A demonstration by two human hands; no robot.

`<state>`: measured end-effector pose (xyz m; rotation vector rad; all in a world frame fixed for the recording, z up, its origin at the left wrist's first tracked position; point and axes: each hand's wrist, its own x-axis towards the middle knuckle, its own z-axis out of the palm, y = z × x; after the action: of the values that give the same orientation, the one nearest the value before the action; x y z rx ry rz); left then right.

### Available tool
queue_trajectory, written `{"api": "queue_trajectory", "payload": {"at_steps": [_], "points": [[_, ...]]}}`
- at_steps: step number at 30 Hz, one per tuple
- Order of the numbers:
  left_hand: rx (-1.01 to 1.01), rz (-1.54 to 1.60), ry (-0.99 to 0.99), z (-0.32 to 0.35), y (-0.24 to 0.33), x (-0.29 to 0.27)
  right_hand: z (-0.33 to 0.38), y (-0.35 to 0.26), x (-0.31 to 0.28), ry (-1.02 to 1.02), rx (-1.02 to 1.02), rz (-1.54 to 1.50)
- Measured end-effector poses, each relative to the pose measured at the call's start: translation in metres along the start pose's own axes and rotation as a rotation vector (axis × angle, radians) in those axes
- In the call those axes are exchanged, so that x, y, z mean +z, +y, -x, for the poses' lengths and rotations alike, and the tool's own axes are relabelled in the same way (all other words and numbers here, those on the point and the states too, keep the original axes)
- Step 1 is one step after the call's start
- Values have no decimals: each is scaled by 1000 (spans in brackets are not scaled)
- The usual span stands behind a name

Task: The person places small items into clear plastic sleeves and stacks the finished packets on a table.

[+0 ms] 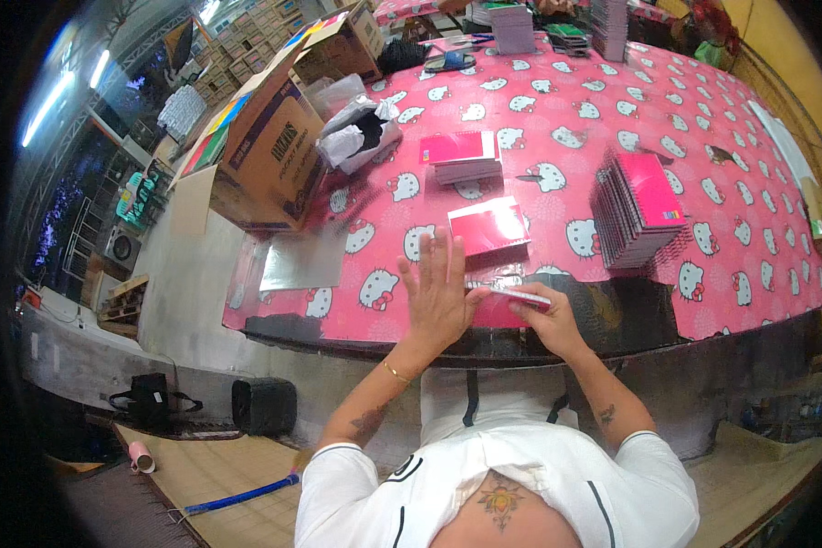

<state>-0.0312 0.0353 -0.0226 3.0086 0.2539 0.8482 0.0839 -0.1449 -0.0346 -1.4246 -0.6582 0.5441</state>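
Cardboard box (263, 151) at far left of table, lying on its side, flaps open; bright coloured sheets show along its upper edge, the rest of its contents hidden. Dark printed lettering on its brown side panel. Just beside it, a crumpled clear plastic wrapping (361, 132) with something dark inside.

Table covered in a pink cloth (703, 164) printed with white cartoon cats.

Left hand (438, 292) flat, fingers spread, palm pressing down on a pink notebook (511, 306) at the near table edge. Right hand (543, 320) pinches the same notebook's near right edge, fingers closed on it.

Just beyond: a glossy pink notebook (489, 224) lying alone. Further back, a small stack of pink notebooks (461, 155). To the right, a fanned row of spiral notebooks (635, 205), pink covers. Silver sheet (301, 260) near the box. More stacks (513, 27) at the far end.
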Motion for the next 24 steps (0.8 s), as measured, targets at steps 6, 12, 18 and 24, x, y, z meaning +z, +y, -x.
{"api": "queue_trajectory", "payload": {"at_steps": [6, 12, 18, 24], "points": [[113, -47, -39, 26, 15, 15, 7, 10, 2, -43, -65, 48], [188, 266, 27, 59, 42, 11, 1, 6, 1, -9, -78, -38], [199, 268, -91, -12, -2, -25, -1, 11, -7, -192, 102, 20], [144, 233, 0, -2, 9, -6, 0, 13, -5, -210, -66, 48]]}}
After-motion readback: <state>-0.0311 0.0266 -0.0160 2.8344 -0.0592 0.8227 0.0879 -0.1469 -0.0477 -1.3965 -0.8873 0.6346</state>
